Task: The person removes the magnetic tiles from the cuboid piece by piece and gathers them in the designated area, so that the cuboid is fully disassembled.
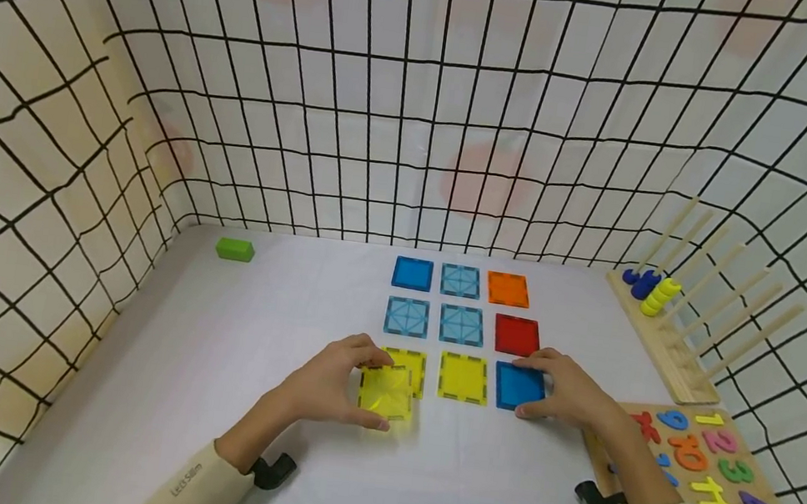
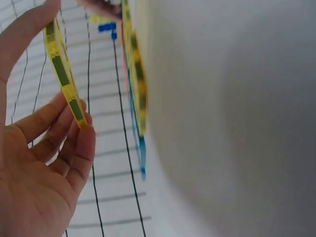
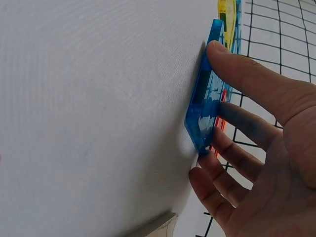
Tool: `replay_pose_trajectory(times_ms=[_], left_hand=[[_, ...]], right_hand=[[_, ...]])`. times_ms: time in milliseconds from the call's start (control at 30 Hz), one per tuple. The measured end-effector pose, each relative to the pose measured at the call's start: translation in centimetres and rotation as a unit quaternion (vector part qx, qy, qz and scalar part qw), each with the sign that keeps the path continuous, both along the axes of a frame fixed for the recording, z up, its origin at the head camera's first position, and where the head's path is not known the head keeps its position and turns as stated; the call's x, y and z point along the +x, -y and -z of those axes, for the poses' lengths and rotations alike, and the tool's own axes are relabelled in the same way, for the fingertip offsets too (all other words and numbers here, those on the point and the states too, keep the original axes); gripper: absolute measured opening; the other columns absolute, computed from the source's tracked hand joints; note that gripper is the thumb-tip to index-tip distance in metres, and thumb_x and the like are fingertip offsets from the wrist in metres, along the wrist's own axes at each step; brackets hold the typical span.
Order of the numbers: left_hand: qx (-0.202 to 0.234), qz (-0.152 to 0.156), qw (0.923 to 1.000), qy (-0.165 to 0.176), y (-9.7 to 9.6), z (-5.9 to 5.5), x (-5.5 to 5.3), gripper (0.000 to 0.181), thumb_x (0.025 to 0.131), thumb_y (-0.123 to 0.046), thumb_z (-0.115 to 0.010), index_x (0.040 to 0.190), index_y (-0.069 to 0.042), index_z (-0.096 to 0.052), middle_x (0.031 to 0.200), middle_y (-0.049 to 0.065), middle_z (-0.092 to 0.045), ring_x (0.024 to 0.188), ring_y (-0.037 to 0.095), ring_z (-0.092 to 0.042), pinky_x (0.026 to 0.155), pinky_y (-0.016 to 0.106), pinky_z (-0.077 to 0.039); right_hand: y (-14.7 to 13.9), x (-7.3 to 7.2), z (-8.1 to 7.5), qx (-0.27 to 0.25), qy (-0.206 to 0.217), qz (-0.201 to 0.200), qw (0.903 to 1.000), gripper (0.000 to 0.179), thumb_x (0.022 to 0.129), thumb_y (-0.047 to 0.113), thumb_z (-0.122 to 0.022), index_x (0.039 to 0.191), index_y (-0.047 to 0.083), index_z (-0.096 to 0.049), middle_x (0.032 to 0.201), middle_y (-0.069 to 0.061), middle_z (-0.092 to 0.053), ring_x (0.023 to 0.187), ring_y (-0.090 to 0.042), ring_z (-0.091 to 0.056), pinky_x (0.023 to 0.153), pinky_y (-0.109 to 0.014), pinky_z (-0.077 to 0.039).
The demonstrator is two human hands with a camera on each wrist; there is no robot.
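Note:
My left hand (image 1: 331, 382) pinches a square yellow translucent magnetic tile (image 1: 386, 391) between thumb and fingers. In the left wrist view this tile (image 2: 63, 74) is raised off the table, and from the head it partly covers another yellow tile (image 1: 414, 363). With thumb and fingers at its edges, my right hand (image 1: 568, 390) grips a blue tile (image 1: 517, 386); in the right wrist view that tile (image 3: 205, 94) is near the cloth. Between the hands lies a yellow tile (image 1: 463, 378). Behind are light blue tiles (image 1: 406, 317), a red tile (image 1: 516, 336), an orange tile (image 1: 508, 289) and a blue tile (image 1: 412, 273).
A green block (image 1: 234, 249) sits at the back left. On the right stand a wooden peg rack (image 1: 690, 380) with blue and yellow beads and a number puzzle board (image 1: 708, 445) under my right forearm. Black-lined netting (image 1: 387, 141) encloses the white table (image 1: 260, 310).

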State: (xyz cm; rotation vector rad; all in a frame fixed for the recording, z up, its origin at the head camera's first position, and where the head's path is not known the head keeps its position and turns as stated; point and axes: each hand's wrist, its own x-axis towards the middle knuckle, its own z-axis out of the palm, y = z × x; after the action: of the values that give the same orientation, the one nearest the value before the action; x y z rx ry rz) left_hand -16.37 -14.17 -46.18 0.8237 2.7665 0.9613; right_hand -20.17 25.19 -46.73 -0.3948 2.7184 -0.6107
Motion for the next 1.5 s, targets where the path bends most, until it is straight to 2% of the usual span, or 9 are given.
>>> replay_pose_trajectory(times_ms=[200,400,533,733,1167,1333,1500], left_hand=[[-0.069,0.039,0.9966,-0.023,-2.0,0.4,1.0,0.079,0.066,-0.064,-0.09,0.127,-0.018,-0.069,0.118,-0.006,-0.063,0.105,0.01,-0.054,0.094,0.027,-0.055],[-0.103,0.056,0.993,-0.015,-2.9,0.9,1.4,0.081,0.066,-0.066,-0.088,0.129,-0.018,-0.07,0.119,-0.005,-0.063,0.103,0.01,-0.052,0.088,0.02,-0.054],[-0.114,0.061,0.9917,-0.001,-3.2,1.3,1.6,0.085,0.066,-0.067,-0.088,0.133,-0.018,-0.069,0.123,-0.005,-0.063,0.104,0.009,-0.052,0.09,0.019,-0.054],[-0.125,0.051,0.9908,0.006,-3.4,1.6,1.8,0.082,0.065,-0.063,-0.091,0.13,-0.018,-0.069,0.128,-0.001,-0.062,0.106,0.011,-0.053,0.092,0.021,-0.055],[-0.117,0.047,0.992,0.014,-3.7,1.6,1.8,0.086,0.061,-0.065,-0.091,0.129,-0.017,-0.07,0.122,-0.005,-0.063,0.102,0.011,-0.05,0.088,0.015,-0.054],[-0.124,0.049,0.9911,0.005,-3.8,1.7,1.7,0.085,0.062,-0.067,-0.09,0.129,-0.017,-0.07,0.122,-0.005,-0.063,0.102,0.011,-0.05,0.09,0.017,-0.054],[-0.132,0.054,0.9896,-0.021,-3.6,1.7,1.8,0.089,0.063,-0.073,-0.086,0.13,-0.018,-0.069,0.126,-0.003,-0.062,0.106,0.012,-0.051,0.094,0.022,-0.055]], right_hand=[[0.0,-0.1,-0.2,-0.002,0.002,-0.001,1.0,0.08,0.075,0.042,-0.09,0.144,0.016,-0.06,0.15,-0.028,-0.044,0.134,-0.052,-0.04,0.1,-0.067,-0.051],[0.1,0.0,-0.1,-0.002,0.0,-0.001,1.0,0.08,0.076,0.041,-0.09,0.145,0.015,-0.059,0.149,-0.028,-0.044,0.134,-0.052,-0.039,0.1,-0.067,-0.051],[0.1,0.0,-0.2,-0.002,0.0,-0.001,1.0,0.08,0.077,0.041,-0.089,0.146,0.015,-0.059,0.15,-0.028,-0.043,0.135,-0.052,-0.039,0.101,-0.068,-0.05],[0.0,0.0,-0.2,-0.003,-0.001,-0.002,1.0,0.079,0.077,0.04,-0.089,0.146,0.015,-0.058,0.151,-0.028,-0.043,0.135,-0.052,-0.039,0.101,-0.069,-0.049],[-0.3,0.2,-0.4,-0.004,0.006,0.006,1.0,0.08,0.077,0.039,-0.09,0.146,0.015,-0.058,0.15,-0.029,-0.043,0.134,-0.053,-0.039,0.099,-0.068,-0.052],[-0.5,0.2,-0.2,0.003,0.005,0.004,1.0,0.08,0.077,0.04,-0.089,0.146,0.016,-0.058,0.149,-0.028,-0.043,0.133,-0.052,-0.04,0.099,-0.068,-0.051],[-0.5,0.1,0.0,0.004,-0.001,-0.002,1.0,0.08,0.077,0.041,-0.089,0.147,0.017,-0.057,0.149,-0.026,-0.044,0.134,-0.05,-0.04,0.099,-0.067,-0.052]])
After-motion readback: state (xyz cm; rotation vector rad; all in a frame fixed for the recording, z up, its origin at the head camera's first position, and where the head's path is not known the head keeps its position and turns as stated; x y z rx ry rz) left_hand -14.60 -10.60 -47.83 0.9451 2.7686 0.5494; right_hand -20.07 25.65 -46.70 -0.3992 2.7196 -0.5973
